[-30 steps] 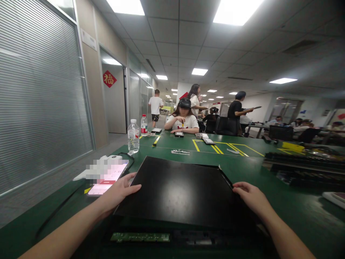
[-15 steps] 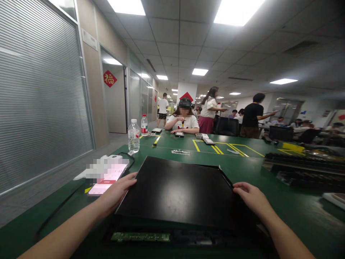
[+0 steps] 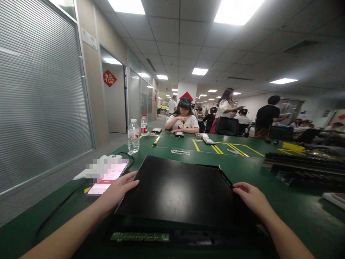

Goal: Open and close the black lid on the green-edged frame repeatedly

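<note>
A glossy black flat panel (image 3: 178,190), much like a display screen, lies before me, tilted and slightly askew over a black frame (image 3: 226,176) whose rim shows at the upper right. My left hand (image 3: 120,187) is closed on the panel's left edge, thumb on top and the other fingers partly hidden. At the right edge, my right hand (image 3: 249,194) pinches the panel and frame rim between thumb and fingers; I cannot tell which of the two it grips. Below the panel's near edge a green circuit board strip (image 3: 140,236) shows in the dark base.
On the green table (image 3: 167,145) stand a clear water bottle (image 3: 133,138) and a red-capped bottle (image 3: 144,126). A lit phone (image 3: 107,180) lies left of my hand. Dark stacked parts (image 3: 293,165) lie to the right. Across the table sits a person (image 3: 183,122).
My left thumb reaches slightly farther over the panel's edge. The panel and my right hand look nearly unmoved. Standing people in the background have shifted to the right.
</note>
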The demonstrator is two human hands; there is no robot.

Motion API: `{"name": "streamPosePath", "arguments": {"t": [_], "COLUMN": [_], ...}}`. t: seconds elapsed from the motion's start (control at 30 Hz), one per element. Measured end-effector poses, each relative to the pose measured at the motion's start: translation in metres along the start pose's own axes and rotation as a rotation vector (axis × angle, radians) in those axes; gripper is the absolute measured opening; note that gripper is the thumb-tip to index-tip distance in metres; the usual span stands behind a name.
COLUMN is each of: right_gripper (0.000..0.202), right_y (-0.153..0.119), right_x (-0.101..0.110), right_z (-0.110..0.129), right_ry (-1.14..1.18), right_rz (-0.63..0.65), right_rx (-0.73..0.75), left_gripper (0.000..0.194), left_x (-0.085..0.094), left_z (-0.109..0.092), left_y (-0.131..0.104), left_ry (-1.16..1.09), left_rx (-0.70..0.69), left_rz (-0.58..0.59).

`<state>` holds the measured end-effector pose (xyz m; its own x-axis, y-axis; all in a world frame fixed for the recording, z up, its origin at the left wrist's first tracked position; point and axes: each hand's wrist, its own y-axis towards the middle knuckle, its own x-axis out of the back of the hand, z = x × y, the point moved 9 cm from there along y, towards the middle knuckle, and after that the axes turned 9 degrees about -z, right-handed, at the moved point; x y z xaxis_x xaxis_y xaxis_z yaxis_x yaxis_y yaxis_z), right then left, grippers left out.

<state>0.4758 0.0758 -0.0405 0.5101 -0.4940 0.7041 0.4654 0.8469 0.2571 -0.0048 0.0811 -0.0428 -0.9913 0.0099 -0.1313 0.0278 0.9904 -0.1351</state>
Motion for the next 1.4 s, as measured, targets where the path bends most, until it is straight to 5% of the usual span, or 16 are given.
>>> {"name": "streamPosePath", "arguments": {"t": [0.1, 0.27, 0.43, 1.4], "right_gripper": [0.024, 0.026, 0.027, 0.024], "right_y": [0.002, 0.005, 0.006, 0.001], "right_x": [-0.001, -0.005, -0.006, -0.009], "right_z": [-0.004, -0.01, -0.011, -0.001], "right_ry": [0.03, 0.046, 0.055, 0.071], "right_rz": [-0.005, 0.002, 0.008, 0.055], "right_rx": [-0.01, -0.022, -0.023, -0.054], "left_gripper": [0.058, 0.048, 0.052, 0.052], "left_x": [0.009, 0.032, 0.028, 0.025], "left_z": [0.003, -0.005, -0.001, 0.001], "left_y": [0.009, 0.019, 0.023, 0.02], "left_ry": [0.145, 0.567, 0.74, 0.974], "left_rx": [-0.094, -0.328, -0.35, -0.402], "left_rz": [-0.012, -0.244, -0.204, -0.156]}}
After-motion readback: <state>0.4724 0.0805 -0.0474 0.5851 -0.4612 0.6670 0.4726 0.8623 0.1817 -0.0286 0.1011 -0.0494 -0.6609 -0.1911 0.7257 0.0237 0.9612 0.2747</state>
